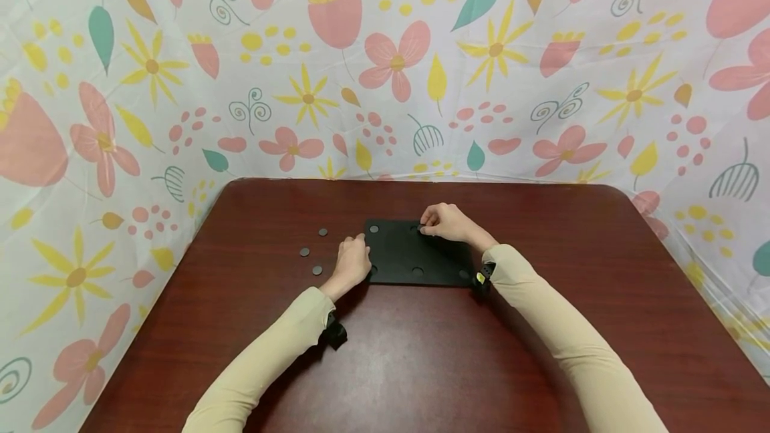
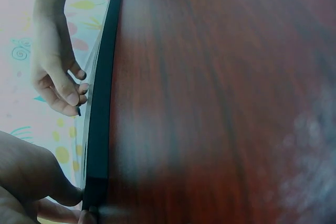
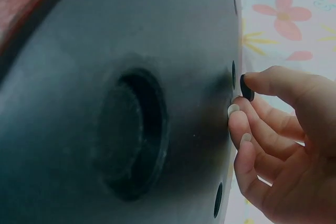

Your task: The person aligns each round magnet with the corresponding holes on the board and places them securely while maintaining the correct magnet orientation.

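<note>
A flat black board with round recesses lies on the table. My right hand pinches a small dark disc between thumb and forefinger, just over the recess in the middle of the far row. At the board's left edge, my left hand grips the side with curled fingers. A grey disc sits in the far left recess. In the right wrist view, one recess shows up close with nothing in it. The far right recess is hidden by my right hand in the head view.
Left of the board, three loose grey discs lie on the brown table: a far disc, a left disc and a near disc. A flower-patterned cloth hangs behind the table and along its sides.
</note>
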